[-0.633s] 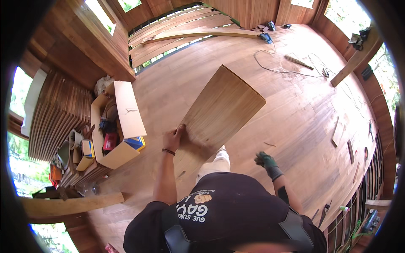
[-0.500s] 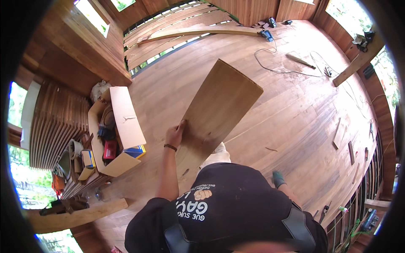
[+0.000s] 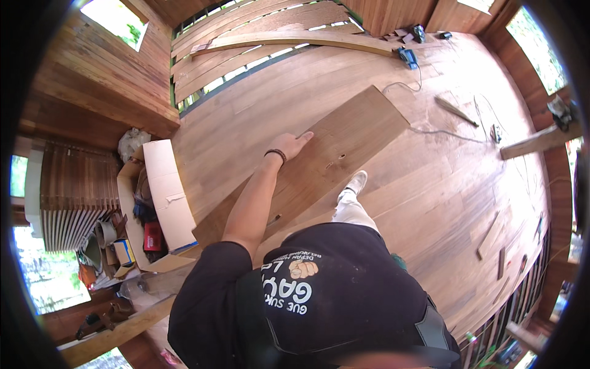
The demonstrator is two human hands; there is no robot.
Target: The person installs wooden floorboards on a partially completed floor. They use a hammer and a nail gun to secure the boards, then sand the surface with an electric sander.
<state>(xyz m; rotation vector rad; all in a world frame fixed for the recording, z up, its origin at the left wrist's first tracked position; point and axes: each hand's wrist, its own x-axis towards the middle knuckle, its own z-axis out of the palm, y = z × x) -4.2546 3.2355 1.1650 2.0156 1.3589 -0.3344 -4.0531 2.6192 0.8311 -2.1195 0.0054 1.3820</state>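
Note:
My left hand (image 3: 294, 146) grips the upper long edge of a wide brown wooden plank (image 3: 359, 132), its thumb and fingers closed around that edge. The plank slants from beside the cardboard box up to the right, above the floor, with small knots or holes in its face. Part of it lies behind my left forearm and shirt. Only a teal patch of what looks like a glove on my right hand (image 3: 399, 261) shows past the right side of my shirt; its fingers are hidden.
An open cardboard box (image 3: 169, 181) of tools stands at left, beside stacked boards (image 3: 77, 190). A blue power tool (image 3: 407, 58) with a cord lies far off near a long beam (image 3: 295, 38). Offcuts (image 3: 488, 235) lie on the wooden floor (image 3: 424, 197) at right.
The plank has swung to a flatter slant and shifted right, showing more of its length. My left hand moved up and right with it. A shoe now shows ahead; my right forearm has gone from sight.

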